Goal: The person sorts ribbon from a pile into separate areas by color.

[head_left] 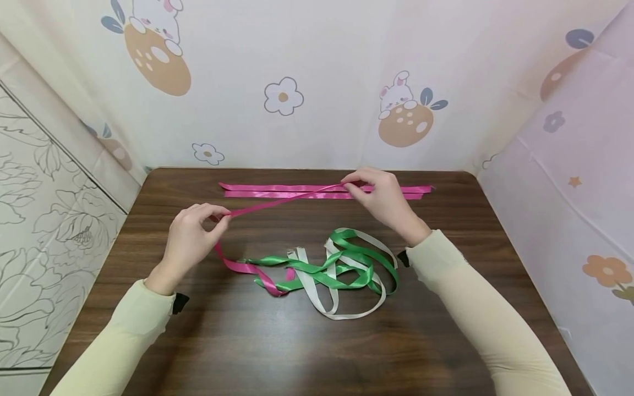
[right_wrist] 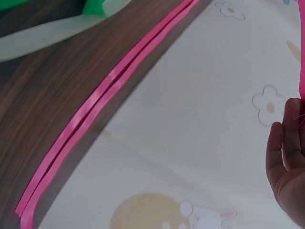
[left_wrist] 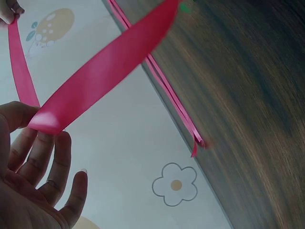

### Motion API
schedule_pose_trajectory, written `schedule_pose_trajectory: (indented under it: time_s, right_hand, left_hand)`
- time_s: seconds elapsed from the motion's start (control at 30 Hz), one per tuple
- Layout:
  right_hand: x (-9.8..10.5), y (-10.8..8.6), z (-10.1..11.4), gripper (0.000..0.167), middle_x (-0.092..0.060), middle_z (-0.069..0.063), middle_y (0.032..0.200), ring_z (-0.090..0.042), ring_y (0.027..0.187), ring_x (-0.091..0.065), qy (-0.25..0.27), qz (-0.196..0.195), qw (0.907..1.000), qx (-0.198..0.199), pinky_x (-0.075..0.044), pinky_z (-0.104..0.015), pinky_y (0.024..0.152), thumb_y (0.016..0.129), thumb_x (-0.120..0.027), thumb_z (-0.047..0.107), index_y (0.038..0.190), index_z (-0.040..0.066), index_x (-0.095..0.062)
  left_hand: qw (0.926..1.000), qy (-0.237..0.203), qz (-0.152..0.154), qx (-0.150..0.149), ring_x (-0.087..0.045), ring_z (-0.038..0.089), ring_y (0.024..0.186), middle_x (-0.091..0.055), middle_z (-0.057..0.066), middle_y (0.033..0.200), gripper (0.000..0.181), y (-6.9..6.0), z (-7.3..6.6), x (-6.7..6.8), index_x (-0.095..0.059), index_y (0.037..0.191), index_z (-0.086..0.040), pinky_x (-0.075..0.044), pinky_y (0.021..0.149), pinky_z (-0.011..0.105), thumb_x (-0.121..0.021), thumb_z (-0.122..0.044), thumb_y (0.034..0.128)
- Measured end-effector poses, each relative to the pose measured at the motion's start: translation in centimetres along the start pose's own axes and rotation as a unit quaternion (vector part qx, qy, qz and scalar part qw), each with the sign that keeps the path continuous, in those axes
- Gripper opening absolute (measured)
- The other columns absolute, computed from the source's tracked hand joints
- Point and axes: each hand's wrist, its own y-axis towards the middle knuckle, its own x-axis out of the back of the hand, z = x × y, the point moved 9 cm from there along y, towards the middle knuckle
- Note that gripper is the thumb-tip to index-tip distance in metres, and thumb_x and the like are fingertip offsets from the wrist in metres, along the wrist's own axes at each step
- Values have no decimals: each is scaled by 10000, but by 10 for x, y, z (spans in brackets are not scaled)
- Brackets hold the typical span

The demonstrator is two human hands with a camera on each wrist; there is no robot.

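Observation:
A pink ribbon is stretched in the air between both hands, sloping up to the right. My left hand pinches it between thumb and fingers, and its loose tail drops to the table in twists. At the other side my right hand pinches the ribbon's end. In the left wrist view the ribbon folds over the left fingertips. Two more pink ribbons lie straight, side by side, along the table's far edge; in the right wrist view these ribbons run nearly parallel.
A loose tangle of green ribbons and white ribbons lies mid-table, overlapping the pink tail. The brown wooden table meets a patterned curtain at its back edge, and more curtain hangs on the right.

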Motion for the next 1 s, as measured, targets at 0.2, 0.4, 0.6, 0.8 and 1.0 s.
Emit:
schedule_pose_trajectory:
  time_s: [0.2, 0.4, 0.6, 0.8, 1.0]
  right_hand:
    - [22, -6, -16, 114, -784, -65, 1062, -209, 1038, -719, -189, -180, 9993, -278, -550, -304, 904, 936, -762, 121, 1040, 94, -800]
    - [43, -15, -31, 103, -788, -67, 1036, -204, 978, -703, -402, -381, 9975, -442, -477, -156, 829, 941, -756, 125, 1028, 103, -806]
    - [61, -27, -49, 98, -785, -69, 1028, -51, 954, -655, -528, -524, 9952, -640, -435, -84, 826, 943, -751, 122, 1024, 108, -805]
    - [82, -40, -70, 115, -776, -90, 1034, 162, 865, -526, -715, -634, 9911, -925, -410, -52, 783, 960, -731, 148, 1032, 85, -796]
    - [105, -57, -94, 158, -771, -74, 1056, 179, 844, -516, -882, -805, 9832, -1379, -394, -25, 734, 960, -729, 167, 1071, 75, -795]
  left_hand:
    - [10000, 12, -53, -33, -642, 216, 743, -736, 49, 770, 79, -1, 3, 2, -789, 920, -75, -427, 696, 358, -772, -31, 857]
    - [10000, -7, -50, -44, -653, 220, 748, -741, 51, 776, 96, -1, 5, 4, -789, 925, -72, -437, 714, 367, -776, -12, 851]
    - [10000, 21, -17, -25, -656, 207, 748, -746, 49, 784, 98, -2, 8, 4, -792, 926, -74, -437, 714, 345, -790, -12, 851]
    - [10000, 41, 13, 4, -656, 206, 748, -752, 49, 792, 98, -4, 12, 3, -794, 928, -76, -446, 722, 377, -787, -12, 853]
    - [10000, 32, 3, 35, -653, 203, 743, -750, 49, 788, 93, -4, 16, 5, -796, 926, -76, -442, 717, 381, -802, -22, 851]
